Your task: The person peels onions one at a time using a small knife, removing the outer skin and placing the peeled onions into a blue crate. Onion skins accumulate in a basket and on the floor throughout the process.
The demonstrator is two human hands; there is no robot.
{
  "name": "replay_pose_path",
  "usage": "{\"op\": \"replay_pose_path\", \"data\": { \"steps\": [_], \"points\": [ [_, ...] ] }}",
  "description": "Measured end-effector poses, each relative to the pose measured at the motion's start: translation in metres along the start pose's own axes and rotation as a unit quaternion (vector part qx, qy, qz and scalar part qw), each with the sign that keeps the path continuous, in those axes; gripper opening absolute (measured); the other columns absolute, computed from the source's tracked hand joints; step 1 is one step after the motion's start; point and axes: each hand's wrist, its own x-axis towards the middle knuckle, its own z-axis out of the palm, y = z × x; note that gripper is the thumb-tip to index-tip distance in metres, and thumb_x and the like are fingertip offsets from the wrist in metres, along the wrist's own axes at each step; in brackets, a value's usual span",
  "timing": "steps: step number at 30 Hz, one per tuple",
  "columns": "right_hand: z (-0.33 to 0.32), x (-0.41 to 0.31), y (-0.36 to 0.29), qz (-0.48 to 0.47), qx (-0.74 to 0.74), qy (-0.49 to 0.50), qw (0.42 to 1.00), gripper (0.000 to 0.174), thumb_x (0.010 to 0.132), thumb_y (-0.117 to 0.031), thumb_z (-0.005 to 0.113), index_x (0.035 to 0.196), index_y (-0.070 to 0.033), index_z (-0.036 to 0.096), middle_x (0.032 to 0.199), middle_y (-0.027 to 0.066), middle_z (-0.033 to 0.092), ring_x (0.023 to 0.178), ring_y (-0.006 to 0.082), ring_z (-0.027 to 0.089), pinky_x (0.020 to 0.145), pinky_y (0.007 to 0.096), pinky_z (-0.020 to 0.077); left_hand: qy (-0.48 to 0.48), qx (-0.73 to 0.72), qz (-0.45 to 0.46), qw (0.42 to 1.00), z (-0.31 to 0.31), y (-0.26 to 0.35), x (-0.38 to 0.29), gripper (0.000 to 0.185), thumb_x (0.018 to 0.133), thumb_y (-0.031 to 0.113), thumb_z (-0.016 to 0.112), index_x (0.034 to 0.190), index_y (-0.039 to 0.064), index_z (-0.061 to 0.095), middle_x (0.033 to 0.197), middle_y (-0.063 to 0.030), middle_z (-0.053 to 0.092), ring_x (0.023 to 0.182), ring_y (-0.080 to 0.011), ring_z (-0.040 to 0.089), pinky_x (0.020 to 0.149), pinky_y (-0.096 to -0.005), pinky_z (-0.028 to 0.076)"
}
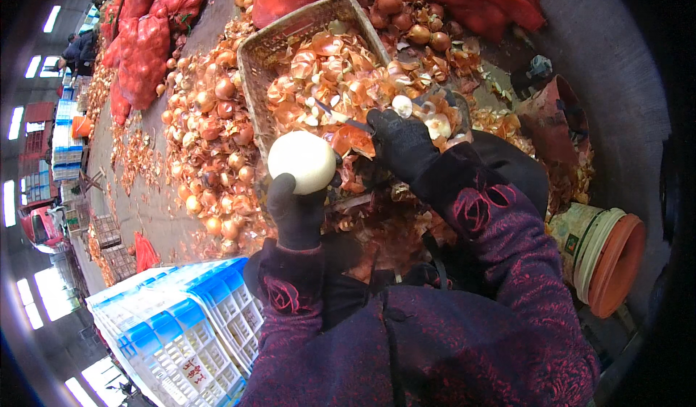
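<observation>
My left hand [297, 211], in a black glove, holds a large peeled white onion [302, 162] with the thumb against its lower side. To its right, my right hand [402, 145], gloved too, is closed around a knife [345, 119] whose blade points up and left over a dirty plastic crate [247, 80]. Onion skins [326, 61] and trimmed bits fill the crate. Just above my right hand lies a small white onion piece [402, 105]. More pale onion [438, 126] shows beyond that hand, partly hidden.
Unpeeled onions [209, 127] lie heaped left of the crate. Red mesh sacks [144, 53] stand at the top. Blue and white plastic crates [185, 331] are at lower left, a bucket [590, 254] at right. A person [80, 50] is far off at upper left.
</observation>
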Motion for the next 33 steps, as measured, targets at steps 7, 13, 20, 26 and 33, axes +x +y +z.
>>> {"op": "replay_pose_path", "data": {
  "steps": [7, 13, 20, 26, 33],
  "points": [
    [0.009, -0.019, -0.024, -0.183, -0.026, 0.081, 0.979, 0.02, 0.078, -0.015, 0.056, 0.096, -0.01, 0.051, 0.08, 0.0109, 0.055, 0.06, 0.0284, 0.06, 0.046, 0.043, 0.0462, 0.022, 0.222, 0.11, 0.969, 0.002, -0.004, 0.008, 0.07, 0.061, 0.027, 0.073, 0.119, 0.005, 0.04, 0.105, -0.0081, 0.05, 0.096, -0.0205, 0.053, 0.082, -0.0326, 0.046],
    [0.009, -0.004, 0.002, -0.06, -0.023, -0.018, 0.998, 0.026, 0.075, -0.015, 0.061, 0.098, -0.008, 0.051, 0.084, 0.0141, 0.057, 0.069, 0.0342, 0.06, 0.059, 0.044, 0.0476, 0.028, 0.231, 0.139, 0.963, 0.004, -0.004, 0.007, 0.07, 0.06, 0.028, 0.074, 0.117, 0.005, 0.041, 0.103, -0.0078, 0.051, 0.094, -0.0199, 0.053, 0.082, -0.0319, 0.045],
    [0.004, 0.003, 0.005, 0.003, 0.208, 0.096, 0.973, 0.024, 0.079, -0.013, 0.059, 0.101, -0.004, 0.056, 0.076, 0.0158, 0.061, 0.07, 0.0242, 0.062, 0.062, 0.0359, 0.0475, -0.035, -0.021, -0.028, 0.999, 0.003, 0.002, 0.001, 0.073, 0.068, 0.045, 0.065, 0.125, 0.007, 0.04, 0.114, -0.0181, 0.05, 0.097, -0.0335, 0.054, 0.074, -0.0407, 0.05],
    [-0.021, 0.006, -0.002, 0.06, 0.442, 0.066, 0.893, 0.015, 0.08, -0.016, 0.06, 0.086, -0.002, 0.058, 0.069, 0.0029, 0.058, 0.056, 0.0082, 0.053, 0.048, 0.0239, 0.0429, -0.082, -0.197, -0.13, 0.968, 0.013, 0.008, -0.003, 0.083, 0.072, 0.066, 0.055, 0.12, 0.0, 0.043, 0.104, -0.0191, 0.053, 0.074, -0.0227, 0.049, 0.055, -0.0293, 0.045],
    [-0.016, 0.004, -0.003, 0.059, 0.509, 0.039, 0.858, 0.014, 0.081, -0.018, 0.061, 0.086, -0.005, 0.058, 0.065, 0.0029, 0.058, 0.043, 0.0087, 0.046, 0.038, 0.0234, 0.0371, -0.037, -0.295, -0.055, 0.953, 0.016, 0.035, -0.052, 0.078, 0.075, 0.063, 0.055, 0.118, -0.001, 0.043, 0.104, -0.02, 0.051, 0.068, -0.0184, 0.046, 0.051, -0.0254, 0.04]
  ]
}}
